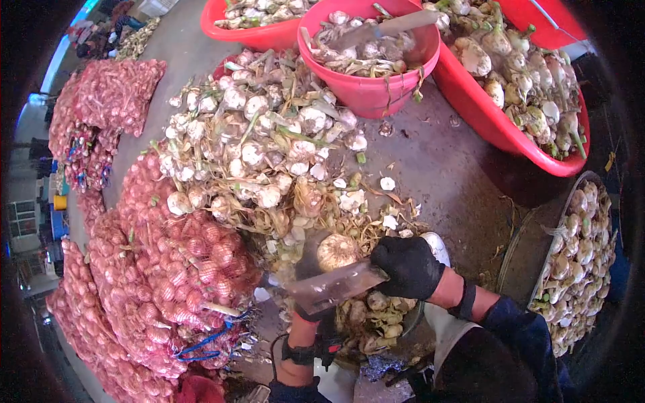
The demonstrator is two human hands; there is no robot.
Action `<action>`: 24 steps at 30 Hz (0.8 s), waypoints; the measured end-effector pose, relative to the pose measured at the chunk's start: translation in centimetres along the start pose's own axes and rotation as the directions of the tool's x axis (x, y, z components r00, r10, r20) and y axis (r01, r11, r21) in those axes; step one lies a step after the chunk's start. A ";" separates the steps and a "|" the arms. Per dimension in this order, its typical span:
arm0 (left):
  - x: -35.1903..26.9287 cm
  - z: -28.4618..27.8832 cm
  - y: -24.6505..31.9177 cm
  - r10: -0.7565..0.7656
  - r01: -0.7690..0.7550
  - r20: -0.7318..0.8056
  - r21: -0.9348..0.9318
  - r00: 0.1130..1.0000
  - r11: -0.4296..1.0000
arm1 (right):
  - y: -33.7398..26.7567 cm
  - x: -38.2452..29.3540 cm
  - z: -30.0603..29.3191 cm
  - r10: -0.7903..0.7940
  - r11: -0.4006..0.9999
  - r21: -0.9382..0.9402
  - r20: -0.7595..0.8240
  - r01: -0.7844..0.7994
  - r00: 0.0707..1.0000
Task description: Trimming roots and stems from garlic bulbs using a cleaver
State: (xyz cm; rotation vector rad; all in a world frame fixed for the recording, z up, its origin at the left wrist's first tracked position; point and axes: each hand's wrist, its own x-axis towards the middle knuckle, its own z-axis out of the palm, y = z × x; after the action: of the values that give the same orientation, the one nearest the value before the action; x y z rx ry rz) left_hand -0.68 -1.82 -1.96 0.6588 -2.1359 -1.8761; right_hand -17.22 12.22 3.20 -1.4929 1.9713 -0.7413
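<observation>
In a black glove, my right hand grips a broad knife, whose flat, worn metal blade points left across the front of my left hand. A large garlic bulb sits just above the blade, held by my left hand, which is also dark-gloved and partly hidden behind the blade. Below the blade, several trimmed garlic bulbs lie low between my forearms. Ahead of both hands is a big heap of garlic bulbs with dry stalks and peelings.
Red mesh sacks of garlic crowd the left, with another sack farther off. A pink bucket holds bulbs and a knife. A red tub of garlic and a long sack of bulbs stand right. People sit far upper left.
</observation>
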 end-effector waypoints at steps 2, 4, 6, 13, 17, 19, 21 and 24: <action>-0.3 0.3 0.5 0.012 -0.013 0.042 0.031 0.999 0.999 | 1.0 -0.3 0.7 -0.071 0.997 -0.011 -0.043 0.071 0.997; -0.6 0.4 0.9 0.021 -0.027 0.081 0.065 0.996 0.998 | 2.4 -0.3 1.7 -0.061 0.998 -0.021 -0.049 0.060 0.997; -1.0 0.5 1.3 0.030 -0.042 0.119 0.098 0.992 0.994 | 2.5 -0.4 1.7 -0.021 0.999 -0.045 -0.033 0.020 0.999; -2.5 0.2 2.3 -0.172 0.072 0.188 0.446 0.967 0.892 | 4.4 0.0 3.6 -0.108 0.993 0.038 -0.076 0.111 0.991; -3.1 0.3 3.7 -0.232 0.120 0.169 0.500 0.958 0.857 | 4.5 -0.3 4.8 -0.110 0.989 0.088 -0.055 0.115 0.992; -3.3 0.3 4.1 -0.280 0.094 0.222 0.601 0.934 0.794 | 4.7 0.0 5.0 -0.131 0.984 0.109 -0.064 0.137 0.989; -3.2 1.1 4.1 -0.401 0.408 0.081 -0.098 0.912 0.908 | 5.3 0.3 5.0 -0.198 0.976 0.073 -0.120 0.207 0.973; -4.6 1.4 5.5 -0.453 0.386 0.005 -0.530 0.892 0.755 | 8.2 -0.8 4.9 0.253 0.958 -0.081 -0.199 -0.274 0.947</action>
State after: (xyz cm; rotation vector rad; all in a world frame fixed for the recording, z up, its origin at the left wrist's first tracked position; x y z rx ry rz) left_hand 1.75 2.02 3.75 1.1536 -1.3610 -2.4233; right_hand -18.97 14.37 -5.93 -1.2185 2.3294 -0.6881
